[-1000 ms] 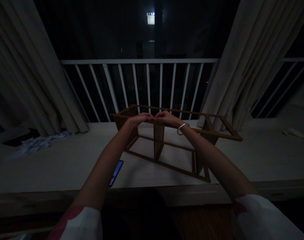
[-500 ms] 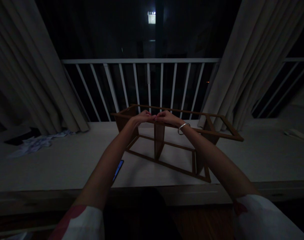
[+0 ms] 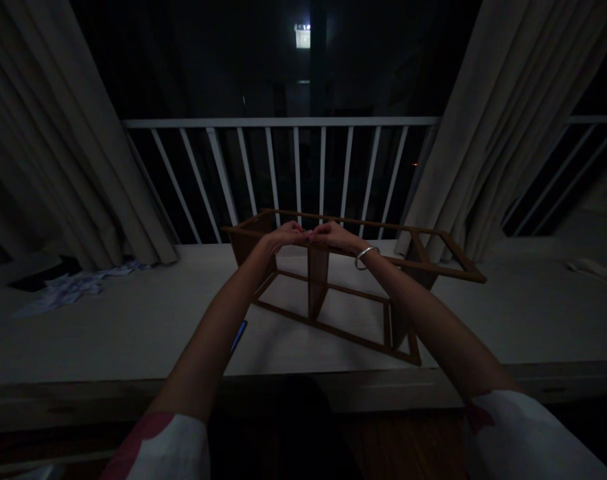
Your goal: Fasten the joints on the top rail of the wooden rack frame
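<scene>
A brown wooden shelf frame (image 3: 318, 283) lies on its side on the pale ledge. Over its upper front rail, near the middle board, my left hand (image 3: 289, 234) has its fingers bent together. My right hand (image 3: 329, 235) meets it there with fingers pinched, a silver bangle (image 3: 367, 257) on the wrist. The fingertips of both hands almost touch just above the rail. Whatever sits between them is too small and dark to make out.
A phone (image 3: 238, 335) lies beside my left forearm on the ledge (image 3: 133, 333). White railings (image 3: 296, 160) stand behind the frame before a dark window. Curtains (image 3: 463, 133) hang at both sides. Crumpled pale cloth or paper (image 3: 73, 287) lies at the left.
My fingers have shifted very slightly at the rail, and my left forearm now covers more of the phone. The wooden frame has stayed in place.
</scene>
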### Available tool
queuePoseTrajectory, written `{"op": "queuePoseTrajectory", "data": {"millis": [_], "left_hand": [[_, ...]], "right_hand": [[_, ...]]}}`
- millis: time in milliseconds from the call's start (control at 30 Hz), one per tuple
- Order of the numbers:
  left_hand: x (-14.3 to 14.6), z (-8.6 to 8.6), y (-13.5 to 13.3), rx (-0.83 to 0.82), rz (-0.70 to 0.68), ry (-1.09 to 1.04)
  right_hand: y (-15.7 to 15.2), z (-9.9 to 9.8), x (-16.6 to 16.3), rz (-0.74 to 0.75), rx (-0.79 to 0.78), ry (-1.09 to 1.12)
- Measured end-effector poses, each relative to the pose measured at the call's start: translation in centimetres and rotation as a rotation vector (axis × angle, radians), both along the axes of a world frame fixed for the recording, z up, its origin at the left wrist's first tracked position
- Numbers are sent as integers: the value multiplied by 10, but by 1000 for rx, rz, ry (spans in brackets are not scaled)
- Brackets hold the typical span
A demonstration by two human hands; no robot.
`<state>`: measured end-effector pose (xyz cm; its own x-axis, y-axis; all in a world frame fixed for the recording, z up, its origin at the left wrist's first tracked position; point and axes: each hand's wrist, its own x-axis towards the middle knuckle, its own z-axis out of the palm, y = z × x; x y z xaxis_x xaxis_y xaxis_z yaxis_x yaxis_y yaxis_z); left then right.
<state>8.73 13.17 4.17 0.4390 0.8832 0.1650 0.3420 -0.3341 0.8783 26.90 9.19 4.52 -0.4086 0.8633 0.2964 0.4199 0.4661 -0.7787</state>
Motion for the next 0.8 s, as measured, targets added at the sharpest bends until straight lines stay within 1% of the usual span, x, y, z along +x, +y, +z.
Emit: {"op": "queuePoseTrajectory", "data": {"millis": [167,367,467,667,800], "left_hand": [[0,0,0,17,0,4],[0,2,-2,9,-33,24],[-1,2,-1,26,-33,31],[0,2,0,18,-51,64],[1,4,-1,24,-56,62]], "right_hand": [[-1,1,0,22,13,-14],[7,-3,2,32,47,-5],[10,-5,2,41,38,-2],[10,-5,1,7,-17,29],[10,-6,-1,-24,-15,96]]}}
